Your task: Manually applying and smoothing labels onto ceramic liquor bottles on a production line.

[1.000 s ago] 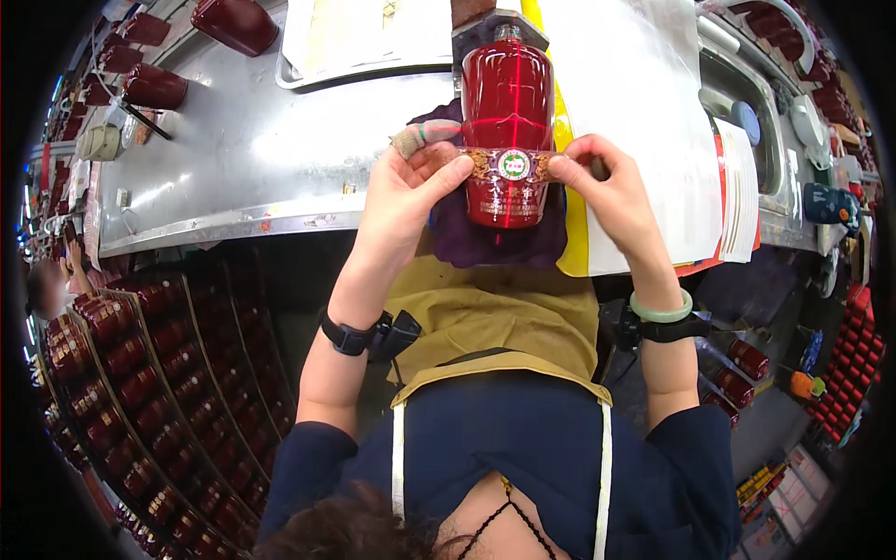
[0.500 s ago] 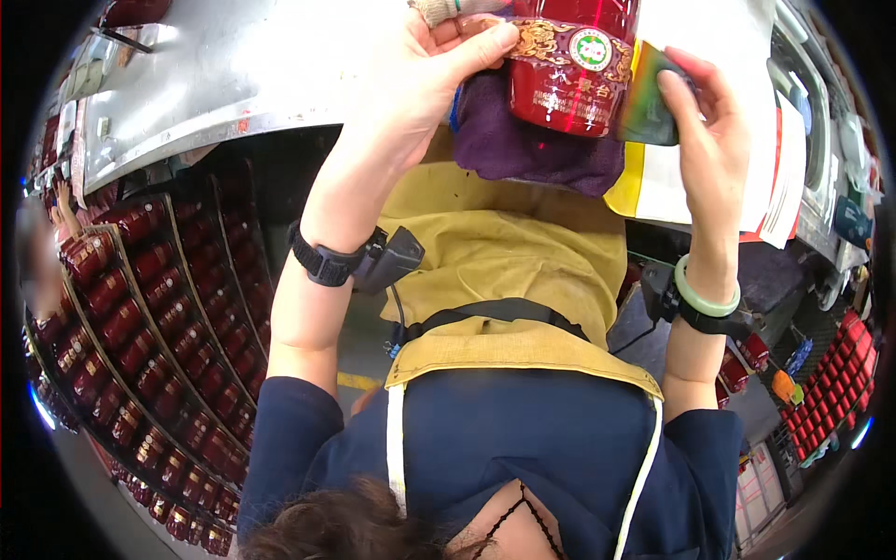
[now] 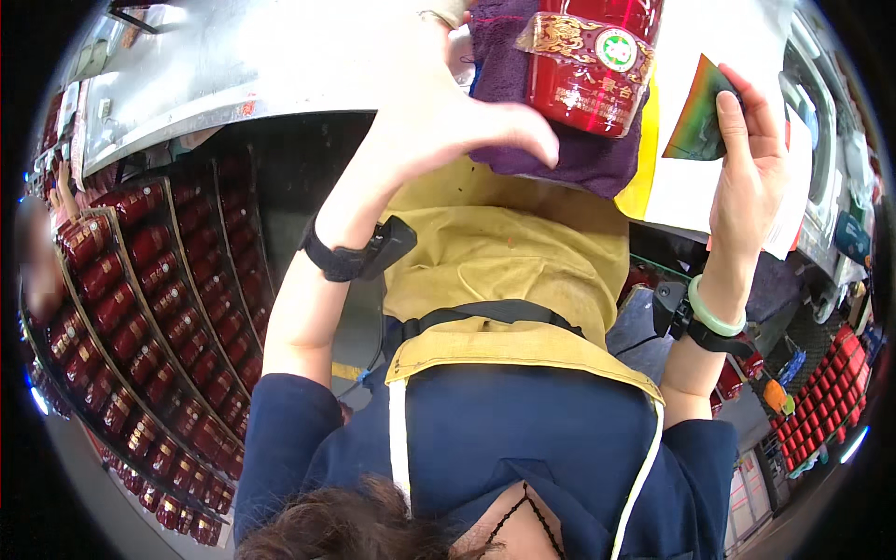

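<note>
A red bottle [image 3: 593,56] with a gold and red label lies on a purple cloth [image 3: 569,159] at the edge of a metal table [image 3: 233,75]. My left hand [image 3: 439,112] grips the bottle's left side, its thumb pressed across the cloth under the bottle. To the right of the bottle, my right hand [image 3: 747,159] pinches a small shimmering green sticker [image 3: 700,117] between thumb and fingers, apart from the bottle. A black watch is on my left wrist, and a pale green bangle and a black band on my right. The bottle's upper part is cut off by the frame.
Rows of red bottles in crates [image 3: 140,308] fill the floor at the left. A white sheet [image 3: 728,47] with a yellow strip lies under the bottle. Red boxes [image 3: 821,401] stand at the lower right. Another person [image 3: 37,271] is at the far left edge.
The bottle and cloth have slid up toward the top of the view. My right hand has come off the bottle and moved right with the green sticker.
</note>
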Demonstrator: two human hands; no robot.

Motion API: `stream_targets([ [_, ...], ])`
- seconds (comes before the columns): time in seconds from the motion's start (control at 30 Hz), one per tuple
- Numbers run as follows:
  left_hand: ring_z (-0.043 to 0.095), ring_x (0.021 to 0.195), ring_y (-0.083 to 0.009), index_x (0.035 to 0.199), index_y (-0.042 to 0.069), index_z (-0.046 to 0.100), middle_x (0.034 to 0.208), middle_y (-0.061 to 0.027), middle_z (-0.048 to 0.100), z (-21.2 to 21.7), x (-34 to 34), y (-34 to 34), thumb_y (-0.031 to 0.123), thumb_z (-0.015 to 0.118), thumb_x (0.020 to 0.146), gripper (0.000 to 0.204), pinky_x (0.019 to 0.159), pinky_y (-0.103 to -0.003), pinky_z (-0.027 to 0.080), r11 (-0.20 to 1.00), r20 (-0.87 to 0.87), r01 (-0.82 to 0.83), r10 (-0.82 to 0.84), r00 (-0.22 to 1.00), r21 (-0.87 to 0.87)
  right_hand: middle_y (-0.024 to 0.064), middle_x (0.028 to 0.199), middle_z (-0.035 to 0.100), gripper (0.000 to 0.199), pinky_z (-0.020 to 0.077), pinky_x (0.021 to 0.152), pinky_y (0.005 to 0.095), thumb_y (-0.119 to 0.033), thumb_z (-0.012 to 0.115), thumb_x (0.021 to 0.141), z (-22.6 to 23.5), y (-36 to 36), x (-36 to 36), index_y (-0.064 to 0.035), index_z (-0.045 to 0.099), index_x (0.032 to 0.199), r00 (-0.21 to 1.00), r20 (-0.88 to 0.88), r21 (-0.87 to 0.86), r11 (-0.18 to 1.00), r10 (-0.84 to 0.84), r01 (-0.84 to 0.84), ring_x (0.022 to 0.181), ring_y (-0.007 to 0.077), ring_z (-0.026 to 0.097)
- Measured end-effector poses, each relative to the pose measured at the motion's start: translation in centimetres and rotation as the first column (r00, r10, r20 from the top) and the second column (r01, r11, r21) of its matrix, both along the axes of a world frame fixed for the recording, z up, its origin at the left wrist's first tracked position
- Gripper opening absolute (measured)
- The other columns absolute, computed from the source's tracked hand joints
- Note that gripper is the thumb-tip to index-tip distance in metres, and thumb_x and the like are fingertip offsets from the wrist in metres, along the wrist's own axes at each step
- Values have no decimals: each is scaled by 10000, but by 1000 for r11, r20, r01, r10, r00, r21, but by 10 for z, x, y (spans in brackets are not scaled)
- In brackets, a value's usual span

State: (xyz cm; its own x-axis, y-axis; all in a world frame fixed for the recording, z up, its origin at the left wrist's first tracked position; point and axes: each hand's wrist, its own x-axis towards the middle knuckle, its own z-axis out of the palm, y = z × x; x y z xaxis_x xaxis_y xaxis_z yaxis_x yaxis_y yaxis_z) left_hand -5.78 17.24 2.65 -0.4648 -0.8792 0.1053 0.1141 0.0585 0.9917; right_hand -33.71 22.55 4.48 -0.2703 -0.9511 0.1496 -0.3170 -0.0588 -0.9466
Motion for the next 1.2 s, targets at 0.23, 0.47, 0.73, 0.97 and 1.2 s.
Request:
stream_targets([
  [0.23, 566, 1291, -330, 1535, -10, 411, 1389, -183, 593, -19, -25, -2, 203, 912, 672, 1020, 1126, -424, 426, 887, 250, -151, 281, 927, -435, 62, 1269, 671, 317, 469, 1005, 262, -110, 539, 1079, 5, 4, 15, 22, 624, 1354, 953, 299, 159, 983, 43, -94, 1120, 99, 608],
  [0.47, 514, 1368, -345, 1539, -59, 375, 1459, -237, 543, -6, -21, 10, 252, 945, 693, 1067, 1170, -438, 381, 864, 255, -146, 298, 920, -482, -42, 940, 544, 355, 390, 886, 224, -346, 760, 968, 7, -5, 39, -54, 641, 1130, 950, 305, 319, 947, -64, -38, 925, 67, 483],
  [0.73, 467, 1416, -260, 1561, -87, 322, 1540, -213, 478, -2, -45, 2, 214, 656, 1026, 699, 1191, -376, 349, 973, -169, -221, 230, 958, 74, -110, 782, 406, 252, 302, 650, 193, -245, 793, 948, -7, -16, 44, -89, 600, 989, 943, 329, 277, 952, 36, -133, 716, 14, 355],
  [0.97, 526, 1323, -201, 1545, -81, 350, 1453, -160, 546, -2, -45, 5, 219, 633, 1048, 646, 1143, -355, 402, 964, -164, -186, 218, 962, 187, -111, 771, 421, 257, 329, 632, 195, -202, 800, 942, -7, -18, 44, -59, 596, 1003, 935, 350, 281, 947, 51, -156, 699, 9, 369],
  [1.2, 515, 1337, -201, 1552, -73, 341, 1477, -155, 526, 1, -44, 6, 204, 638, 1044, 651, 1147, -354, 396, 959, -226, -162, 215, 950, 230, -106, 805, 437, 289, 341, 644, 178, -194, 818, 926, -3, -18, 46, -56, 588, 1036, 913, 408, 283, 947, 25, -153, 725, 7, 380],
])
